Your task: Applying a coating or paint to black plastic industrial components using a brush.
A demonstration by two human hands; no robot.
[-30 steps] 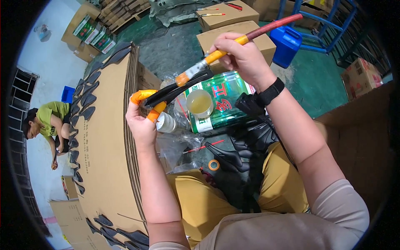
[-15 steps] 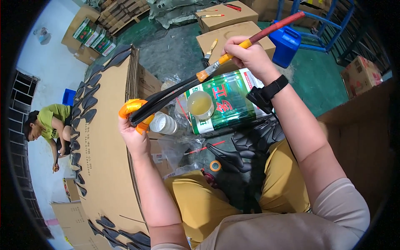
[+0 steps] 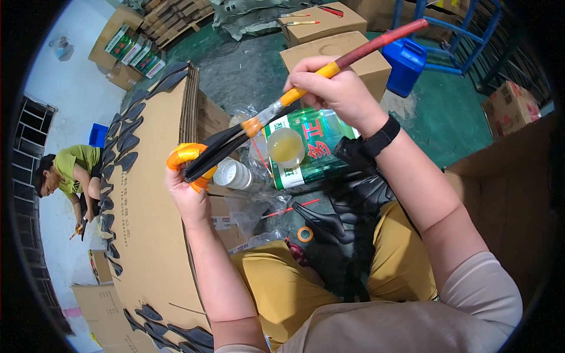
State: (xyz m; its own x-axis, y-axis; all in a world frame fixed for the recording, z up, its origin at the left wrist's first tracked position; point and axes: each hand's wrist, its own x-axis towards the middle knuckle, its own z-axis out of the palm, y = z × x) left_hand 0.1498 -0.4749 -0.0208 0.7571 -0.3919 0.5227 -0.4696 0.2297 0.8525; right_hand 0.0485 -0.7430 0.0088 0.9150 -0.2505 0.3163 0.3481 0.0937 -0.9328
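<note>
My left hand (image 3: 191, 197) has orange wrapping over its fingers and grips one end of a long black saddle-shaped piece (image 3: 218, 150), with a split along its length. The piece slants up to the right, off the cardboard's edge. In my right hand (image 3: 335, 91) is a paintbrush (image 3: 329, 69) with a yellow and red handle. Its bristles lie against the black piece, about midway along. Below the brush, a cup (image 3: 285, 148) of yellowish liquid stands on a green metal tin (image 3: 329, 153). A clear plastic cup (image 3: 233, 174) is beside my left hand.
Several black pieces lie on the cardboard stack (image 3: 153, 194) at left; more lie on the floor near a tape roll (image 3: 305, 234). Cartons (image 3: 338, 50) and a blue jerrycan (image 3: 405, 65) stand beyond. A co-worker (image 3: 76, 170) in a green shirt sits at far left.
My right hand has drawn the brush left and down along the black piece, closer to my left hand. My left hand stays nearly in place.
</note>
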